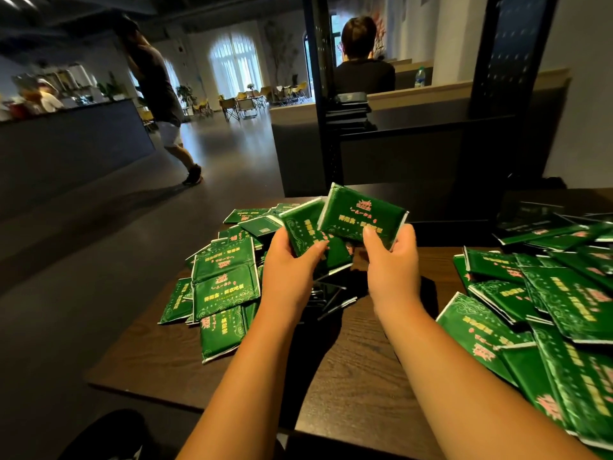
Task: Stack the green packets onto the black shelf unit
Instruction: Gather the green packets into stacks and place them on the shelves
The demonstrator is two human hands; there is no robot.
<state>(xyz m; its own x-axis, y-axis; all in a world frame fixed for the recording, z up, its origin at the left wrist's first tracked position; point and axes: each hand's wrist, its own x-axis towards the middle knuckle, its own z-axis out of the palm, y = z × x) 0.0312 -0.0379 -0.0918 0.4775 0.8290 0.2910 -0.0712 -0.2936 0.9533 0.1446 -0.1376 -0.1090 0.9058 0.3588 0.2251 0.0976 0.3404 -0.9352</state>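
Green packets [360, 212] gripped in left hand [292, 260] and right hand [391, 257], raised over counter [348, 360] between 2 loose heaps [225, 280], seemingly to square edges before transfer to black shelf unit [431, 124] beyond.

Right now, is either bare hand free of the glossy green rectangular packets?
No: the left hand grips one glossy green packet and the right hand pinches a second green packet.

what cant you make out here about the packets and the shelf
Head view:
Count of held packets: left hand and right hand cover their lower ends.
Dark stack on the black shelf unit: too dim to identify.
Right pile: cut off by the frame's right edge.
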